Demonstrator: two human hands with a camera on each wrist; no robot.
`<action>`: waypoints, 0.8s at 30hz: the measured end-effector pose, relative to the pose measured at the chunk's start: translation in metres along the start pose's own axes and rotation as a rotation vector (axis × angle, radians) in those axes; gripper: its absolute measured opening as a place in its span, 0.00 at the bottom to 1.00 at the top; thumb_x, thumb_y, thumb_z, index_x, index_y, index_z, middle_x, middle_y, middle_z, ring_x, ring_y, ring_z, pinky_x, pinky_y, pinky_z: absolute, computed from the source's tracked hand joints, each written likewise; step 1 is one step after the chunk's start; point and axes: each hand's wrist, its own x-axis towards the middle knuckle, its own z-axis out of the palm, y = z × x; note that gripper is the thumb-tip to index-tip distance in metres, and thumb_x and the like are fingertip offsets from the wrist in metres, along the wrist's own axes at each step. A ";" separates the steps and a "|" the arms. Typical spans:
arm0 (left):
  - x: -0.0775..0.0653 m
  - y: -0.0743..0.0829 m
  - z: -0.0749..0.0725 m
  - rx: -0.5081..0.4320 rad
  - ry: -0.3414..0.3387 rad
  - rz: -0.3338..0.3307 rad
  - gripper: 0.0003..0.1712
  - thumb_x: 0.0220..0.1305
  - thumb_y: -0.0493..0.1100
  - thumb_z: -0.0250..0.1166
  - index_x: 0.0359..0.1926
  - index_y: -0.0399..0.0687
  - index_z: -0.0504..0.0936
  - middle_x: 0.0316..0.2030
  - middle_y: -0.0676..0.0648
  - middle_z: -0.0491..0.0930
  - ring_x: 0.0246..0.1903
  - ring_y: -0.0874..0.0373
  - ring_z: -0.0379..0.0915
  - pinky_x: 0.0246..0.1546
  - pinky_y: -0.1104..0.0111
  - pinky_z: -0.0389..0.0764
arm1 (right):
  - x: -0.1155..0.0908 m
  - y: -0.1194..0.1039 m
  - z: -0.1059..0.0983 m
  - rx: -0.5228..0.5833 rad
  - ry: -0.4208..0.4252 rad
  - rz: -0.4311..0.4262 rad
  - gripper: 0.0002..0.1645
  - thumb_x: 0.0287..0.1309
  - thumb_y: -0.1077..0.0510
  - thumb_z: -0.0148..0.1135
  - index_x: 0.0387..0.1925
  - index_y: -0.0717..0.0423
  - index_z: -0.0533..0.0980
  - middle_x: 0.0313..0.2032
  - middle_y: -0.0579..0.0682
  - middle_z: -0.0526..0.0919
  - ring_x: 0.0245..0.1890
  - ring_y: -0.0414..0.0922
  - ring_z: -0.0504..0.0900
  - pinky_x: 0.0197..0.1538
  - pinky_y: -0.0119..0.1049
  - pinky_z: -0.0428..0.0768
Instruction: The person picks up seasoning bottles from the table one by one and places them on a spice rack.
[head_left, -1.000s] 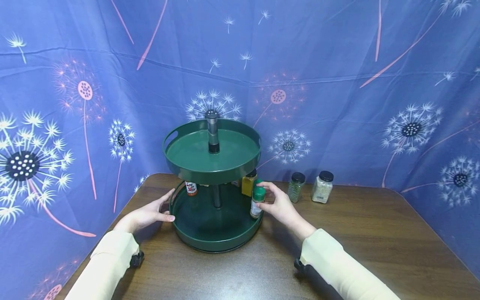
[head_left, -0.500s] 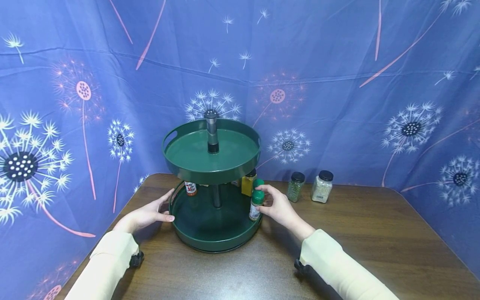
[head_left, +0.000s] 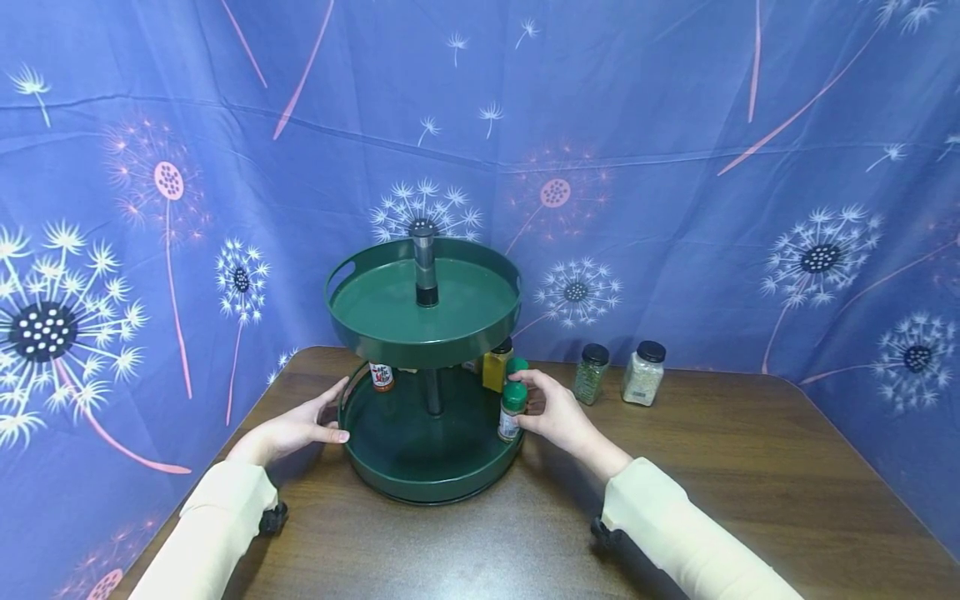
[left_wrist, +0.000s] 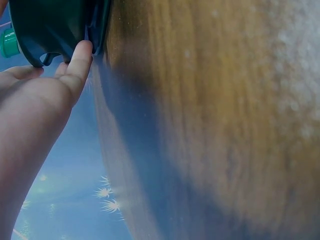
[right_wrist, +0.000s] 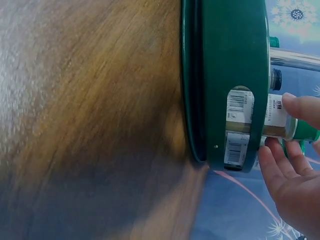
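Observation:
A green two-tier turntable tray (head_left: 423,483) stands on the table. My right hand (head_left: 558,412) holds a green-capped spice jar (head_left: 511,412) at the right side of the lower tier. In the right wrist view, the thumb lies on one side of this jar (right_wrist: 275,112) and the fingers on the other. Just behind it shows a second green cap (head_left: 516,365), partly hidden. My left hand (head_left: 296,429) touches the left rim of the lower tier, its fingers fairly straight. In the left wrist view a fingertip of that hand (left_wrist: 50,95) meets the tray's wall.
On the lower tier, a yellow jar with a black lid (head_left: 497,367) and a red-and-white bottle (head_left: 382,377) stand partly under the upper tier. Two black-lidded jars, one of green herbs (head_left: 591,377) and one pale (head_left: 643,377), stand right on the table. A blue cloth hangs behind.
My right hand has brought the green-capped jar slightly toward the front of the lower tier, uncovering the other green cap. The left hand stays at the rim.

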 end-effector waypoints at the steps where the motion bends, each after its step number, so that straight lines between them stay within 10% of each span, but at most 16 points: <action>1: 0.000 0.000 0.000 -0.001 -0.003 0.001 0.59 0.60 0.41 0.66 0.74 0.46 0.29 0.70 0.26 0.39 0.64 0.28 0.52 0.63 0.43 0.55 | 0.000 0.000 -0.001 0.002 0.000 -0.001 0.37 0.42 0.68 0.73 0.56 0.56 0.70 0.46 0.58 0.78 0.42 0.54 0.81 0.43 0.50 0.81; 24: -0.002 0.003 0.001 0.028 0.002 0.024 0.60 0.58 0.41 0.67 0.73 0.42 0.29 0.69 0.23 0.40 0.63 0.27 0.54 0.62 0.45 0.58 | 0.003 -0.010 -0.053 -0.085 0.022 -0.016 0.38 0.42 0.65 0.74 0.58 0.54 0.69 0.48 0.56 0.77 0.48 0.57 0.78 0.47 0.49 0.80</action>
